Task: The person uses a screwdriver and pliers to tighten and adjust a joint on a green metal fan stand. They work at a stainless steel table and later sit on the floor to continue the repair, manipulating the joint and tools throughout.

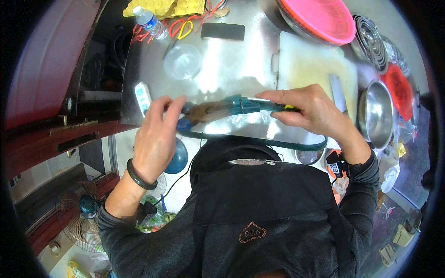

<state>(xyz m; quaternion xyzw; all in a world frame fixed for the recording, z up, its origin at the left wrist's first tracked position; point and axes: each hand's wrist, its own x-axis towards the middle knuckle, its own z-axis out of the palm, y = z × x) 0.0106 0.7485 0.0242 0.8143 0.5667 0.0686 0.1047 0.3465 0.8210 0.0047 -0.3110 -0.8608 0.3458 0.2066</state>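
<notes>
Apparently at a handling step, with both hands over the near side of the steel table (227, 55). Left of centre, curls the left hand (155, 132) at the blue end (183, 124) of a long piece (211, 112); cannot tell through the blur how tightly, nor what kind of piece. At centre, spans the gap with that brown, teal-banded length, nearly level. Right of centre, pinches the other end, near a yellow bit (289, 107), between thumb and fingers of the right hand (315, 109). Farther right, leaves the knife (338, 92) untouched on the board (306, 65). As for a next move, seems to call for a steady right pinch and a sure left hold.
</notes>
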